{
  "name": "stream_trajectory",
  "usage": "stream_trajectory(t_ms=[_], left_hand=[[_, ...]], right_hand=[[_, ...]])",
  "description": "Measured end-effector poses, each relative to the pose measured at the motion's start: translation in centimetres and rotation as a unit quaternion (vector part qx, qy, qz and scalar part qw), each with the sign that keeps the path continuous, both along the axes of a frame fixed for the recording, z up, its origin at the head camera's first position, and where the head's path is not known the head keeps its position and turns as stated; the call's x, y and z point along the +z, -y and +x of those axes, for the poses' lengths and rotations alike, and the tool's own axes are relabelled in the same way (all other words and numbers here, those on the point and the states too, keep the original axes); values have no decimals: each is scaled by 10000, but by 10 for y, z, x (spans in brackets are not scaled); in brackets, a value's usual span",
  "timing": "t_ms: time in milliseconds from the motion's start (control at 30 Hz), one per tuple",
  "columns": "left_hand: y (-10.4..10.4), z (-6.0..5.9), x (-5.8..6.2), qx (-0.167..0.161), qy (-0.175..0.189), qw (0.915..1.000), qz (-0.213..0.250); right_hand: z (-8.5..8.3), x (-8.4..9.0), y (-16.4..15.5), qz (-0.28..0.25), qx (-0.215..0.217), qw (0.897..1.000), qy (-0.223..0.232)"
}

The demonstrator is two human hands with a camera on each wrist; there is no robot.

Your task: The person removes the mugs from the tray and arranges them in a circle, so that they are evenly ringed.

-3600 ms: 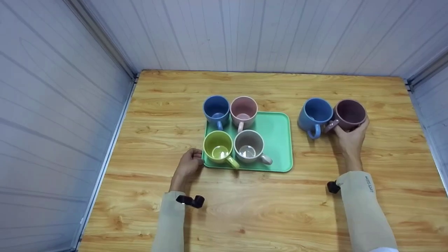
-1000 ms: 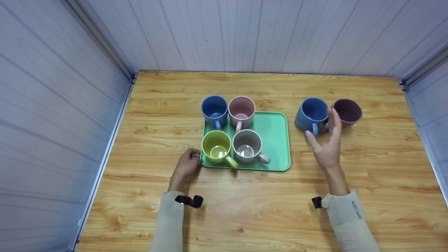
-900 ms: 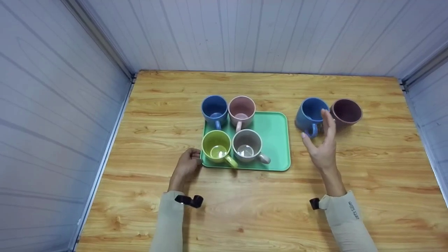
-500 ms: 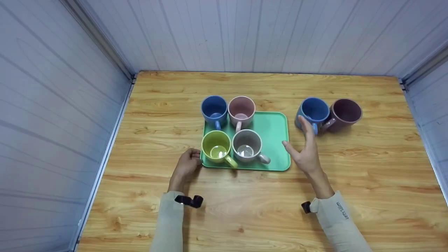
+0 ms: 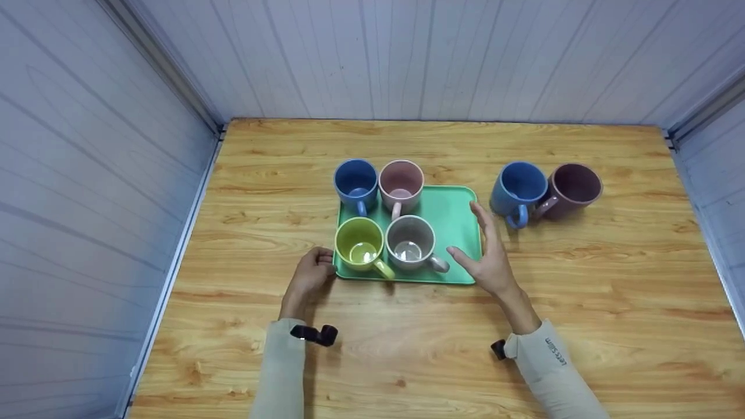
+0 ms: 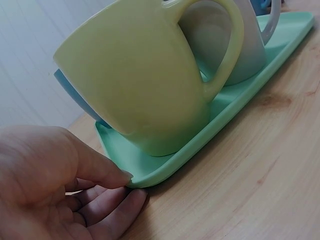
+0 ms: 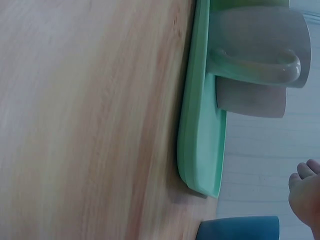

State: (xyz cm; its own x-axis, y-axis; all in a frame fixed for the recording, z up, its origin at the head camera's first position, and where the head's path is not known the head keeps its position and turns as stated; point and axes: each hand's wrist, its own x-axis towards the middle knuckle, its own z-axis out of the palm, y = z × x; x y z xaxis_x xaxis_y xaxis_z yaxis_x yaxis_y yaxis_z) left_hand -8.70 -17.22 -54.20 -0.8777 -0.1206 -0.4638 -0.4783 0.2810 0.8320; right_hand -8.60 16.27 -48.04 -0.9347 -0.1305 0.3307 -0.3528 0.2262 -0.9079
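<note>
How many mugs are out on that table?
6. Four stand on the green tray: blue mug, pink mug, yellow mug, grey mug. Two stand on the table to its right: another blue mug and a maroon mug.

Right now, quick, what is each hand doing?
Left hand: fingers curled at the near left corner of the green tray, touching its edge.
Right hand: open, fingers straight, holding nothing, over the tray's right side beside the grey mug.
</note>
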Motion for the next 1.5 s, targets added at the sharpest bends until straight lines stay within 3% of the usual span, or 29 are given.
stream_trajectory(t_ms=[333,767,867,1000,1133,1500], left_hand=[[2,0,-2,-135,-118,9998,-96],[2,0,-1,-11,-28,10000,-57],[2,0,-1,-18,-63,10000,-17],[1,0,-2,-7,-70,10000,10],[1,0,-3,1,-76,10000,28],[-1,-1,-1,74,-20,9997,221]], right_hand=[[2,-6,13,101,359,9991,216],[3,-11,26,421,694,9947,623],[-2,-27,28,527,672,9945,611],[-2,-32,32,462,678,9953,511],[1,-16,38,441,743,9947,555],[-2,-19,43,565,710,9928,783]])
